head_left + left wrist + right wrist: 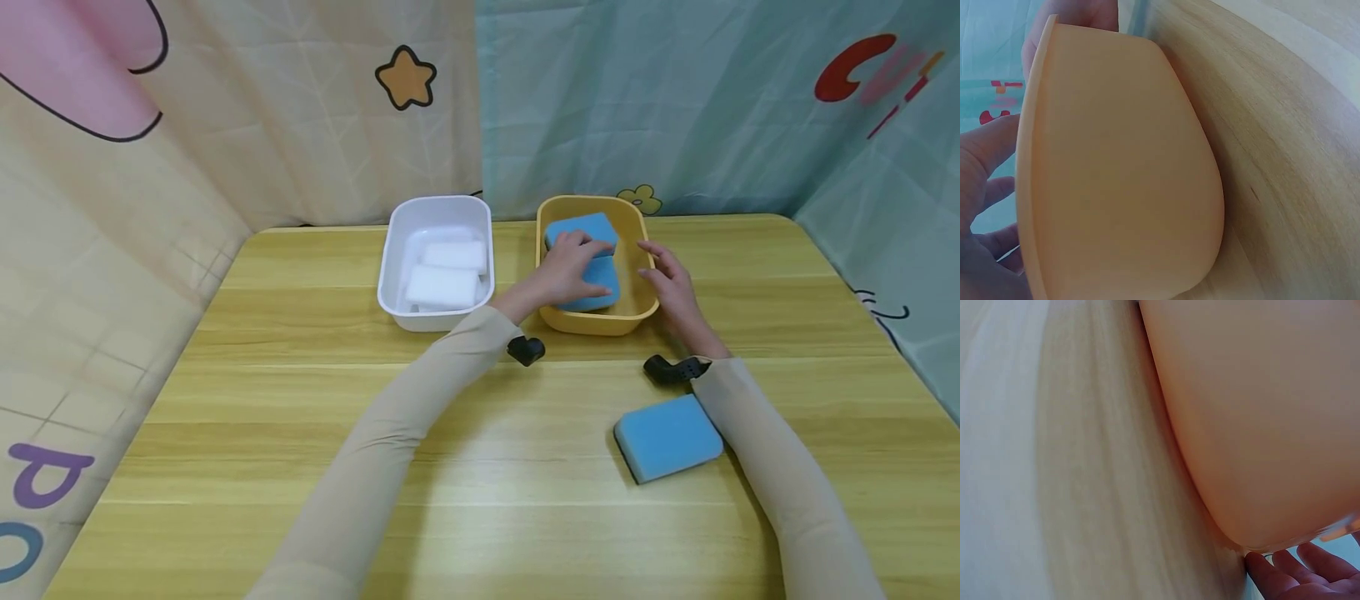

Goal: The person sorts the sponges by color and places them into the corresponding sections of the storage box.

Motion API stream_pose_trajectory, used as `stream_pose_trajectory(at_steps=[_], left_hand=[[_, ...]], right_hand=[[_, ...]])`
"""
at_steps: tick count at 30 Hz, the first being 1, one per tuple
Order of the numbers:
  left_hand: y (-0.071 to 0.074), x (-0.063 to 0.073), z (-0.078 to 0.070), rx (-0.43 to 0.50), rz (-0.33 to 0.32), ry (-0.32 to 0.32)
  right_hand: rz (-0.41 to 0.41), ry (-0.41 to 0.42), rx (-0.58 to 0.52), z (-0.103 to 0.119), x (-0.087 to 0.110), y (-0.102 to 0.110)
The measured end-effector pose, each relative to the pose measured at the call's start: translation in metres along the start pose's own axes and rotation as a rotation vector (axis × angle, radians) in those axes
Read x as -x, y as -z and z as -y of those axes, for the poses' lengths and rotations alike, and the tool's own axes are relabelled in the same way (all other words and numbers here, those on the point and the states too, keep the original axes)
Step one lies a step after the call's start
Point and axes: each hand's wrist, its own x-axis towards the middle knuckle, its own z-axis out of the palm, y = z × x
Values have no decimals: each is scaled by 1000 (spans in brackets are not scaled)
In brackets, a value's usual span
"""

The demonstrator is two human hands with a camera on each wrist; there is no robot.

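My left hand (567, 271) reaches over the near-left rim of a yellow bin (637, 320), its thumb and fingers spread above two blue sponges (600, 275) lying inside. Whether the fingertips touch the sponges I cannot tell. My right hand (672, 283) is at the bin's right side, fingers extended along the outside of the rim. In the left wrist view the bin's outer wall (1122, 162) hides the sponges. The right wrist view has the right fingers (1313, 565) beside the bin's wall (1260, 425).
Left of the yellow bin stands a white bin (386, 283) with two white sponges (442, 287) in it. Another blue sponge (669, 438) lies on the wooden table (525, 467) beside the right forearm. Patterned curtains (315, 108) hang behind and at the sides.
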Motion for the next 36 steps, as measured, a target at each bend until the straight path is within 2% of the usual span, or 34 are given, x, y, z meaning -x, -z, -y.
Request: stream_pose_trajectory(at_steps=[4,11,19,25,31,36], left_hand=[[0,2,2,29,-44,-2],[2,3,3,46,-86,-14],[-1,14,1,14,-232,5],[-7,20,0,40,-243,-20],[-8,25,-2,46,-270,-36],[-8,31,-6,76,-292,-54]], right_hand=[[5,3,-17,0,0,-1],[1,-17,19,4,0,1],[3,-21,68,5,0,0],[-1,-34,71,2,3,1],[4,-15,-7,0,2,2],[10,-6,-28,1,2,1]])
